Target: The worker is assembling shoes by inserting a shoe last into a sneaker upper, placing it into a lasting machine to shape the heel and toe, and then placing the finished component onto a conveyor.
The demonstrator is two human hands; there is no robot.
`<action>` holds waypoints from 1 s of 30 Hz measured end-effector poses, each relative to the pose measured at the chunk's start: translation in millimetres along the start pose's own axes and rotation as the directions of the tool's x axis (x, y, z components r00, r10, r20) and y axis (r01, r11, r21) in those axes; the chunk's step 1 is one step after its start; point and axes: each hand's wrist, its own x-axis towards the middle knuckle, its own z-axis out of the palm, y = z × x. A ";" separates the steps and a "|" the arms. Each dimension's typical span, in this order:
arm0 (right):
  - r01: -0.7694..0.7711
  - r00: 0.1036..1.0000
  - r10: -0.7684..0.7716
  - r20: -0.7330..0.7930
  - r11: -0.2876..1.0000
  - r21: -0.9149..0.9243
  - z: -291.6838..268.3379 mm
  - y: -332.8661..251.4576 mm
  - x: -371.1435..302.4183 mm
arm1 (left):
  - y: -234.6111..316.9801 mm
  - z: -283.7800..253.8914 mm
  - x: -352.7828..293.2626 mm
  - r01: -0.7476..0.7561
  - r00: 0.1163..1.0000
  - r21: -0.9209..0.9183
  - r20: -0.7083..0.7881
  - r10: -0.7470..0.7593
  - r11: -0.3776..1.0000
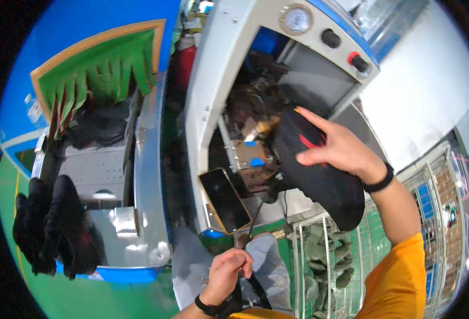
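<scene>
A black shoe point(325, 194) with a red mark on its side is gripped in my right hand point(341, 151), thumb and fingers across its upper. It is held tilted at the opening of a grey machine point(200, 122), beside the dark fittings inside. My left hand point(228, 274) is low in front of my lap, its fingers curled closed. Whatever it may hold is hidden. A black strap point(257, 290) hangs close beside that hand.
A phone point(225, 199) rests at the machine's lower left edge. To the left, several black shoes point(64, 228) stand at the end of a metal conveyor point(152, 159) with a green strip curtain point(99, 72). A white wire rack point(370, 255) holding green shoe-shaped pieces stands at right.
</scene>
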 end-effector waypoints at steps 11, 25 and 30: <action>0.140 0.983 -0.011 -0.183 0.689 0.711 96.6 78.6 -92.0 | 8.1 25.0 -50.9 -0.207 0.953 0.978 0.199 -0.228 -0.014; -0.092 0.994 -0.062 0.095 0.059 0.994 191.6 128.2 -219.6 | -41.1 53.1 -47.7 -0.149 0.982 0.899 0.184 -0.048 0.412; -0.024 0.999 0.038 0.018 0.151 0.988 169.4 115.6 -194.9 | -37.3 48.0 -38.1 -0.263 0.963 0.945 0.246 0.108 0.195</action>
